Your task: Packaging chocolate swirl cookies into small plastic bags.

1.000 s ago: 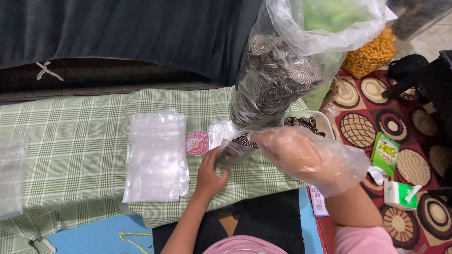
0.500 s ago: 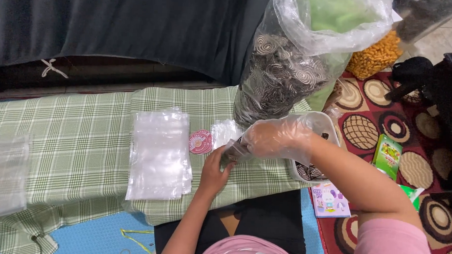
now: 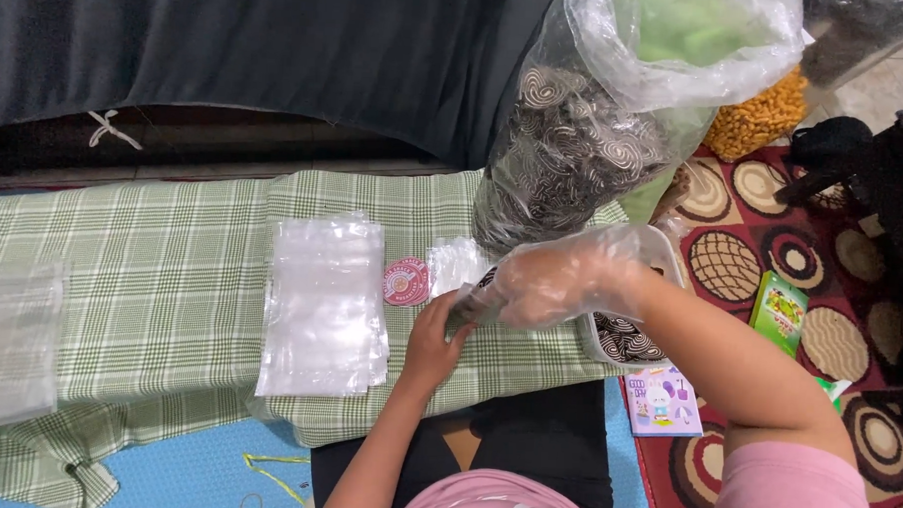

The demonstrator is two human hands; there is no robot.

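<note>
The gloved right hand (image 3: 561,283), down from the big cookie sack (image 3: 575,158), now pinches swirl cookies into a small bag (image 3: 461,269) the bare left hand (image 3: 433,344) grips on the checked worktop (image 3: 151,264).

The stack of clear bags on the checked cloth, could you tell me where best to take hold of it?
Grip the stack of clear bags at its near short edge, coming from the person's side. It lies flat with that edge open toward the body, while the round pink sticker and the left hand crowd its right side.
</note>
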